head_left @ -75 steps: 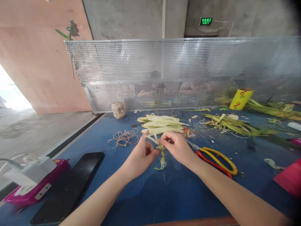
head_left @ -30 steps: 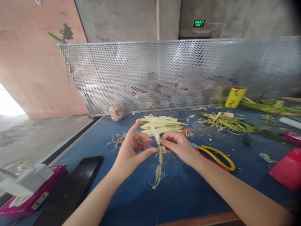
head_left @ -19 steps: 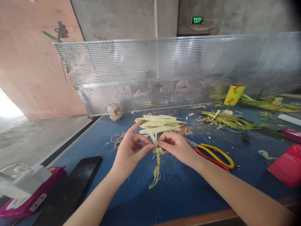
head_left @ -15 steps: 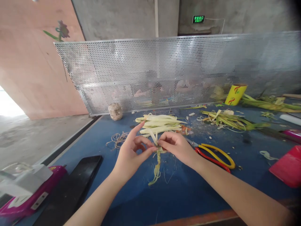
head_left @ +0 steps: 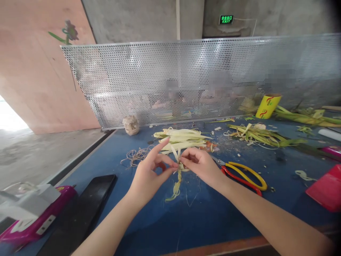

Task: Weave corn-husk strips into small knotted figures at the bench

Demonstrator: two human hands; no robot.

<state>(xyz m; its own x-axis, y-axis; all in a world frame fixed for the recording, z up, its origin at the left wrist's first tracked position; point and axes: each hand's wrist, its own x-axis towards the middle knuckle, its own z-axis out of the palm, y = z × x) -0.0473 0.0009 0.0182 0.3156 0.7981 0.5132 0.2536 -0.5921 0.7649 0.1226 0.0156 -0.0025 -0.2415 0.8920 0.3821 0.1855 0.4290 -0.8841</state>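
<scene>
A short braid of pale green plant strips (head_left: pixel 179 176) hangs between my hands, its loose tail end curling down to the left. My left hand (head_left: pixel 153 169) pinches its upper part between thumb and a fingertip, with the index finger raised. My right hand (head_left: pixel 198 165) pinches the braid from the other side, fingers curled. Pale strip ends stick up between the fingertips. Behind the hands lies a pile of pale leaf strips (head_left: pixel 183 137). Scissors with red and yellow handles (head_left: pixel 245 174) lie beside my right hand. Thin brown twine (head_left: pixel 135 156) lies tangled left of my left hand.
A black phone-like slab (head_left: pixel 87 209) and a purple power strip (head_left: pixel 50 213) lie at the left. A wrapped roll (head_left: pixel 131 125) stands by the perforated metal screen (head_left: pixel 149 81). A yellow roll (head_left: pixel 268 106), green stalks (head_left: pixel 255 135) and a red object (head_left: pixel 326 188) are at the right.
The braid's tail has swung up and to the left. Both hands keep their pinch in nearly the same place; the view has shifted slightly.
</scene>
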